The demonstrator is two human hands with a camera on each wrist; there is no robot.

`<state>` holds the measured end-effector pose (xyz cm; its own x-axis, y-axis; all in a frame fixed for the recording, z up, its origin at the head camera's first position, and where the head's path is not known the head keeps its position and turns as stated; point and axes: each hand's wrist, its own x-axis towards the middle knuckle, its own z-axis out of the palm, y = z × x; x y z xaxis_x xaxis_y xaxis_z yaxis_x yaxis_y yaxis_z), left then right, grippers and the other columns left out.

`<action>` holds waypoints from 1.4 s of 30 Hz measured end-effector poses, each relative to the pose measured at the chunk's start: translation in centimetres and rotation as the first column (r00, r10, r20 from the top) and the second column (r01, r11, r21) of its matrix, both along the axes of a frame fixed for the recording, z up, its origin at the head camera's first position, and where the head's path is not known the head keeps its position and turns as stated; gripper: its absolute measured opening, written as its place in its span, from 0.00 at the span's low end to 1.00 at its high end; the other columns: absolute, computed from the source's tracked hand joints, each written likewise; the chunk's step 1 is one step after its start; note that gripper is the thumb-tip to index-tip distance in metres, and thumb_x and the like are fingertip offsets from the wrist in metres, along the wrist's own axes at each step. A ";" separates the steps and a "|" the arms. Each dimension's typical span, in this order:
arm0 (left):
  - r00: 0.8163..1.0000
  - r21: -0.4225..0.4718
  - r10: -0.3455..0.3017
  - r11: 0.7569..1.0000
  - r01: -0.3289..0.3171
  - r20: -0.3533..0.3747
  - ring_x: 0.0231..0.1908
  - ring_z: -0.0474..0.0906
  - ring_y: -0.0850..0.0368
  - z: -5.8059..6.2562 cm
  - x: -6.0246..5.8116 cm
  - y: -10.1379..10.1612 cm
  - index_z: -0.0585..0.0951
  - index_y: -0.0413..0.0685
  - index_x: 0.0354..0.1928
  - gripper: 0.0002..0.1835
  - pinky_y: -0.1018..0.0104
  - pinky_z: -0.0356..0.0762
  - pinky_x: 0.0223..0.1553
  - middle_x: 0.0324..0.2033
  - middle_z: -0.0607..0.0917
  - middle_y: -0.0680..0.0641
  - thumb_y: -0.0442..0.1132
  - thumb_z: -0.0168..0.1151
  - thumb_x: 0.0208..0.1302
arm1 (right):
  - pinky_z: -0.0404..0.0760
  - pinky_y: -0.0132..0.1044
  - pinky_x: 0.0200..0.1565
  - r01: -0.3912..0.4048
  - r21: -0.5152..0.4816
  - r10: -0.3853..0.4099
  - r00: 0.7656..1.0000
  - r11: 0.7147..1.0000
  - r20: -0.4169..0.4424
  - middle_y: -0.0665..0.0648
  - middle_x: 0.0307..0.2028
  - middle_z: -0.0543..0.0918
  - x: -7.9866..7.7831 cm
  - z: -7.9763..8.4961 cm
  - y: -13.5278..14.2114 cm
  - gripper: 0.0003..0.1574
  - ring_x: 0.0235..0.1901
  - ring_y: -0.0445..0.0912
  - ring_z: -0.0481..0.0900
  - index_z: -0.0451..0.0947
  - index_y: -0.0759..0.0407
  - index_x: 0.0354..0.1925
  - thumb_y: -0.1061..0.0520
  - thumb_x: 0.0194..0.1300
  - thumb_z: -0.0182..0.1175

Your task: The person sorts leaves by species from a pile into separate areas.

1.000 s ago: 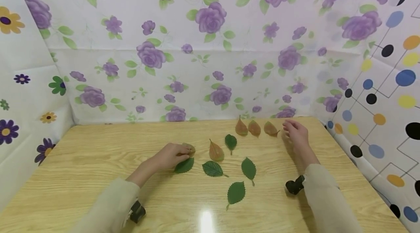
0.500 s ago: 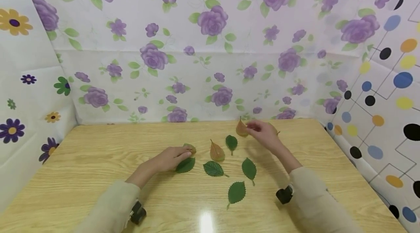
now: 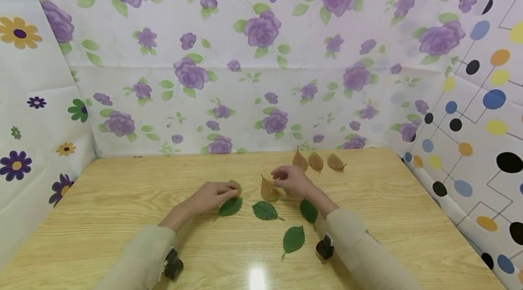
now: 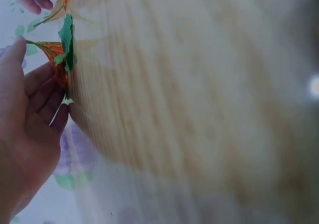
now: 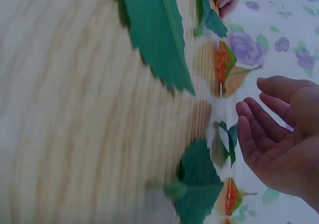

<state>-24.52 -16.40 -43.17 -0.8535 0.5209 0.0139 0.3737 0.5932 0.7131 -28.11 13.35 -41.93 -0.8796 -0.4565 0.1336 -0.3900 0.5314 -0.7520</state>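
Note:
In the head view, my left hand [image 3: 212, 194] rests at a brownish-green leaf [image 3: 236, 187] and partly covers it. Its fingertips lie by that orange-looking leaf [image 4: 56, 55] in the left wrist view, with the thumb near the stem. A green serrated leaf [image 3: 230, 207] lies just below this hand. My right hand [image 3: 295, 181] hovers beside a brown leaf [image 3: 268, 191], its fingers loosely bent and nothing between them. The right wrist view shows a gap between these fingers and the orange leaf [image 5: 225, 64]. The small green leaf is hidden behind the right hand in the head view.
Three brown leaves [image 3: 316, 162] form a row at the back edge of the wooden table [image 3: 122, 217]. Green leaves lie in front: a veined one [image 3: 265, 210], one [image 3: 308, 211] under the right forearm and one [image 3: 293, 239] nearest me. Patterned cloth [image 3: 261, 76] surrounds the table.
My right hand has swept left from the right end of the back row, passing over those leaves, then come nearer to the middle brown leaf. The left hand has stayed in place.

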 end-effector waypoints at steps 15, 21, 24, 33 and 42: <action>0.982 -0.024 -0.055 0.998 0.051 -0.180 0.54 0.76 0.41 -0.5 -0.7 -0.2 0.84 0.36 0.48 0.12 0.59 0.78 0.50 0.54 0.80 0.38 0.34 0.57 0.69 | 0.80 0.41 0.42 0.028 0.161 -0.025 0.999 0.987 -0.021 0.55 0.36 0.83 0.3 -0.6 -2.9 0.18 0.39 0.49 0.80 0.82 0.67 0.45 0.70 0.53 0.65; 0.984 -0.025 -0.043 0.999 0.039 -0.175 0.54 0.77 0.40 -0.5 -0.6 -0.1 0.83 0.34 0.48 0.11 0.61 0.79 0.48 0.54 0.80 0.36 0.30 0.59 0.67 | 0.81 0.40 0.40 0.071 0.153 -0.070 0.997 0.986 -0.014 0.55 0.34 0.84 0.7 -0.6 -3.1 0.14 0.38 0.48 0.81 0.83 0.66 0.42 0.70 0.55 0.65; 0.985 -0.028 -0.040 0.999 0.036 -0.169 0.54 0.77 0.40 -0.4 -0.6 0.0 0.83 0.33 0.49 0.11 0.62 0.79 0.48 0.55 0.79 0.36 0.29 0.59 0.66 | 0.81 0.39 0.39 0.087 0.120 -0.087 0.996 0.989 -0.001 0.55 0.33 0.83 0.9 -0.6 -3.2 0.12 0.37 0.48 0.80 0.83 0.66 0.40 0.70 0.55 0.65; 0.982 -0.026 -0.036 0.999 0.031 -0.183 0.53 0.77 0.40 -0.5 -0.4 0.1 0.83 0.32 0.47 0.11 0.62 0.80 0.47 0.55 0.79 0.35 0.28 0.61 0.64 | 0.80 0.38 0.37 0.091 -0.011 -0.091 0.995 0.996 0.047 0.53 0.33 0.84 0.6 -0.4 -2.9 0.09 0.35 0.45 0.80 0.84 0.63 0.40 0.66 0.59 0.63; 0.987 -0.006 -0.024 1.000 0.024 -0.162 0.54 0.76 0.39 -0.5 -0.3 0.3 0.84 0.33 0.47 0.11 0.63 0.79 0.47 0.55 0.79 0.35 0.28 0.61 0.64 | 0.80 0.39 0.39 0.136 -0.200 -0.097 0.976 0.970 0.195 0.56 0.37 0.83 -0.5 0.7 -2.7 0.08 0.37 0.46 0.79 0.82 0.67 0.42 0.65 0.65 0.61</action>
<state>-24.85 -16.14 -43.69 -0.8273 0.5416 0.1489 0.4982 0.5850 0.6400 -28.58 10.63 -41.23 -0.9435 -0.3278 0.0482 -0.1806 0.3868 -0.9043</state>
